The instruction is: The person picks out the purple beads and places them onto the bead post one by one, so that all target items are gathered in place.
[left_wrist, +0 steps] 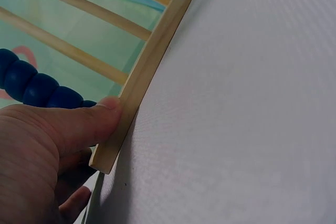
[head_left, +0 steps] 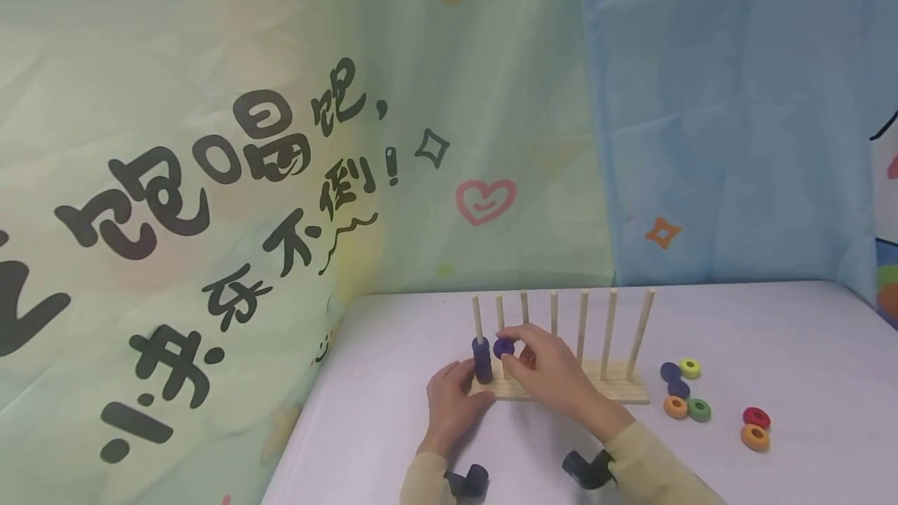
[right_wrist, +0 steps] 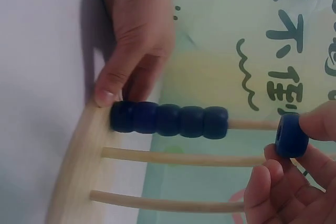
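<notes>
A wooden stand has a long base (head_left: pixel 617 390) with several upright pegs (head_left: pixel 609 333). On its leftmost peg sits a stack of blue rings (right_wrist: pixel 168 119), up from the base. My left hand (head_left: pixel 449 404) grips the base's left end, the thumb (left_wrist: pixel 97 121) pressing on its front edge and the other fingers behind. Between thumb and fingertips my right hand (head_left: pixel 554 372) pinches one blue ring (right_wrist: pixel 295 137), held higher than the stack. In the head view that ring overlaps the second peg; its hole (right_wrist: pixel 280 129) faces toward the base in the right wrist view.
Loose rings lie on the table right of the stand: a yellow (head_left: pixel 691 375), two blue (head_left: pixel 669 372), an orange (head_left: pixel 676 414) and a green (head_left: pixel 699 418). Farther right are a red ring (head_left: pixel 757 424) and another orange ring (head_left: pixel 755 445). A printed curtain (head_left: pixel 491 100) hangs behind.
</notes>
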Demonstrator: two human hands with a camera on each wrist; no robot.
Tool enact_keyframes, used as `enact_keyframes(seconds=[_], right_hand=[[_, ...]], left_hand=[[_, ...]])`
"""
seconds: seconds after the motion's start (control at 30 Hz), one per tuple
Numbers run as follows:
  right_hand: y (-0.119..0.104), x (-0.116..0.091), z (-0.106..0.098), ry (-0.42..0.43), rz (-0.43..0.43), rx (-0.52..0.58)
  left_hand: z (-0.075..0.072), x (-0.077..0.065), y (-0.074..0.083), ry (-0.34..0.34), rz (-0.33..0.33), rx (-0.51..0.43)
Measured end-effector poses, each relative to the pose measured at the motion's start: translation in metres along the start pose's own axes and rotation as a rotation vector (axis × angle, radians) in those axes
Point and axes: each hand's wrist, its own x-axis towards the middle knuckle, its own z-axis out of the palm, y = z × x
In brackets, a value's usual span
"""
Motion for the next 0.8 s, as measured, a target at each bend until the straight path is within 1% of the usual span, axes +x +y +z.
enact_keyframes(seconds=[0.07, 0.27, 0.37, 0.53, 0.6, 0.8], right_hand=[[-0.005, 0.004, -0.002, 0.007, -0.012, -0.011], [-0.013, 0.013, -0.007, 0.003, 0.001, -0.027], [-0.015, 0.016, -0.01, 0.013, -0.004, -0.034], [-0.022, 0.023, -0.016, 0.016, -0.029, -0.022], [-0.025, 0.027, -0.018, 0.019, -0.05, -0.019], [-0.035, 0.04, -0.022, 0.064, -0.105, -0.039]], left_hand=[[0.0, 0.001, 0.0, 0.001, 0.0, 0.004], [0.001, 0.002, 0.001, -0.023, -0.054, -0.016], [0.001, 0.001, 0.001, -0.029, -0.064, -0.015], [0.002, 0.0, 0.001, -0.029, -0.052, -0.009], [0.001, 0.0, 0.001, -0.027, -0.046, -0.007], [0.0, 0.0, 0.003, -0.024, -0.047, -0.01]])
